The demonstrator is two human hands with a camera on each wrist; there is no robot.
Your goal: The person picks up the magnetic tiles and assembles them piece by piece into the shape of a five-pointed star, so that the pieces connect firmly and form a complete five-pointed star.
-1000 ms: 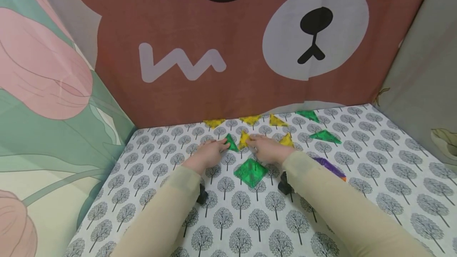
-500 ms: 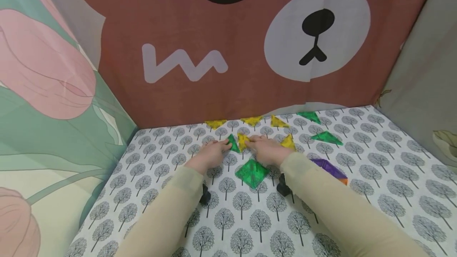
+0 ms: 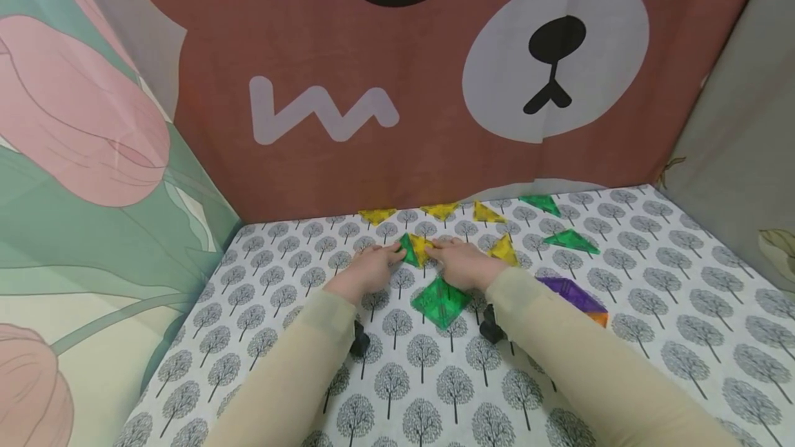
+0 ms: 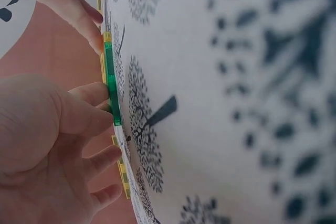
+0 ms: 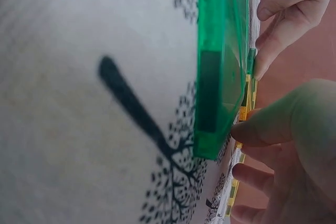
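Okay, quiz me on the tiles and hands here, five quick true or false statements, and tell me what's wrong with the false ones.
1. The left hand grips a small green triangle. True.
2. The right hand grips a purple tile. False: it grips a yellow triangle.
3. Those two triangles are side by side. True.
4. The larger green piece lies nearer the bear-print backdrop than they do. False: it lies farther away.
5. An orange piece shows beside a purple piece. True.

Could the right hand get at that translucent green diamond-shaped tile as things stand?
Probably yes: the green diamond lies close to the right hand, mostly uncovered, though that hand would likely first have to release the translucent yellow triangular tile.
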